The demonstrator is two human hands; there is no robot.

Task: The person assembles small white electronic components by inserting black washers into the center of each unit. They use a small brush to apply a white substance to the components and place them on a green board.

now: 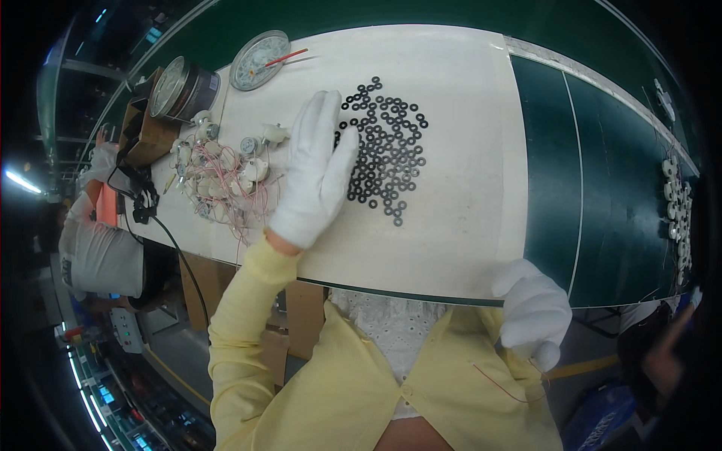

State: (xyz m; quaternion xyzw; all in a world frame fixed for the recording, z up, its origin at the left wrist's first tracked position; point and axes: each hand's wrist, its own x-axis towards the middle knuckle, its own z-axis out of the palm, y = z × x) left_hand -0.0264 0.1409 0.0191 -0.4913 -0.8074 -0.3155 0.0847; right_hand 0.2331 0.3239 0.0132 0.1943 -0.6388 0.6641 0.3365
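In a white glove, my left hand [316, 165] lies edge-on against the left side of a spread of small black rings [391, 158]. Its fingers are stretched and the thumb stands apart; no object shows in it. My right hand [532, 304], also gloved in white, is curled at the table's near right edge. From its underside pokes a rounded white part, mostly hidden by the glove, with thin red wires [500, 385] trailing below over the yellow cardigan. Left of my left hand lies a heap of small whitish motors [244, 177] with tangled red wires.
A round dish [259, 60] with a red stick [287, 57] sits at the far left, beside a tin [184, 89] and a cardboard box [143, 124]. A green belt [556, 165] borders the white table [466, 225] on the right; white parts [677, 218] line its far side. People are at both sides.
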